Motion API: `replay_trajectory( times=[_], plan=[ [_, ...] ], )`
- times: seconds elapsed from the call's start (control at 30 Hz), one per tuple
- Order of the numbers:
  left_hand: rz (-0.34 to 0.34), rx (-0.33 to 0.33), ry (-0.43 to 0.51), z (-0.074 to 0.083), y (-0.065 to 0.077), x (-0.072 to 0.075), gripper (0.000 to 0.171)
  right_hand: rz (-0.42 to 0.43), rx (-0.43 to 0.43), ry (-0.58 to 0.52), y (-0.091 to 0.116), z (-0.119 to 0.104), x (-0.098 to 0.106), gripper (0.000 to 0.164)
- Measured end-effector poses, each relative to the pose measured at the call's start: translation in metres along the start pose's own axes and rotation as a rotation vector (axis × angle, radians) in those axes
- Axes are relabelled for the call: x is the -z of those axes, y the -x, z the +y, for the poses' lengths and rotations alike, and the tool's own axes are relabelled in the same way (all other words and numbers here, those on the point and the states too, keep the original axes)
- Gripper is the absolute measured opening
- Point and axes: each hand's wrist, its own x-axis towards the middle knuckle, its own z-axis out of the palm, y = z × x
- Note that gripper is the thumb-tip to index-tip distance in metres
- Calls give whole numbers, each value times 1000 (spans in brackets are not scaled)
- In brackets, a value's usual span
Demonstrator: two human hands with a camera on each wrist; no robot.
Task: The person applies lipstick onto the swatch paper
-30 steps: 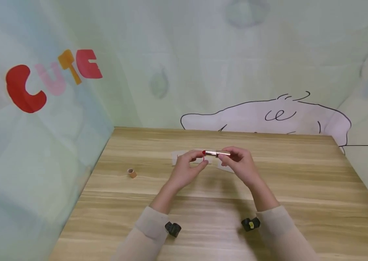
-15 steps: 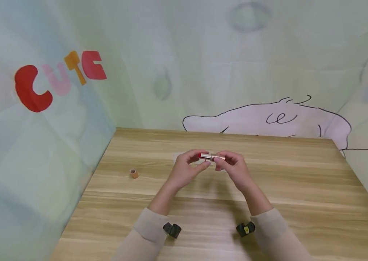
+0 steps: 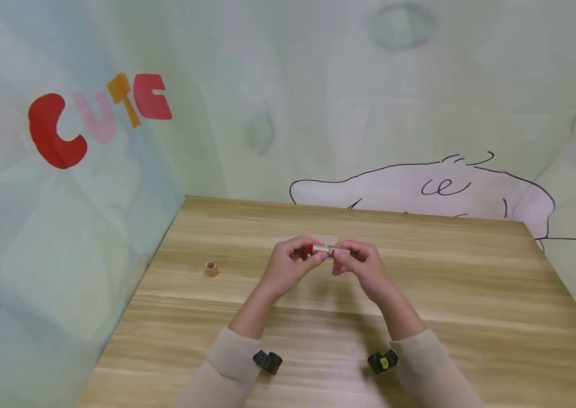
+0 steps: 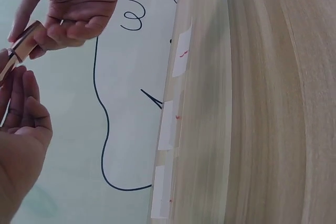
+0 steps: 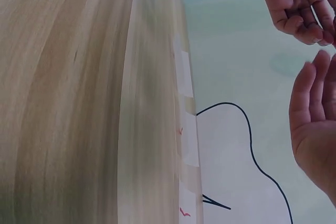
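A lipstick (image 3: 320,249) with a red tip and a shiny metallic tube is held level between both hands, red end to the left. My left hand (image 3: 286,266) pinches the tube behind the red tip between thumb and fingers. At the other end, my right hand (image 3: 364,265) grips the base. The left wrist view shows the gold tube (image 4: 25,43) between the two hands; its red tip is out of sight there. In the right wrist view the fingers hide nearly all of it. A small open-ended cap (image 3: 212,269) lies on the table, left of the hands.
Behind the hands, white paper strips (image 4: 169,124) lie in a row on the wooden table (image 3: 446,294), bearing small red marks. A printed backdrop (image 3: 227,113) rises along the table's far and left edges.
My right hand has moved left and slightly down with the lipstick, toward the left hand. The left fingers, at first apart from the tube, now pinch it. The cap lies where it was.
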Motion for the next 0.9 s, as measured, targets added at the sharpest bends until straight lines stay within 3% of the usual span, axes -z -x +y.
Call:
replay_trajectory(
  times=[0.13,0.3,0.6,0.9],
  plan=[
    [17,-58,-5,-1,1,0,10,-67,-13,-65,2,2,-1,25],
    [28,-103,-10,-5,0,0,8,-80,-3,-138,3,5,-2,28],
    [48,-158,-63,-6,1,-1,9,-74,-7,-247,2,7,-2,27],
    [83,-188,-81,-10,3,0,7,-143,16,-271,2,6,0,25]
  ],
)
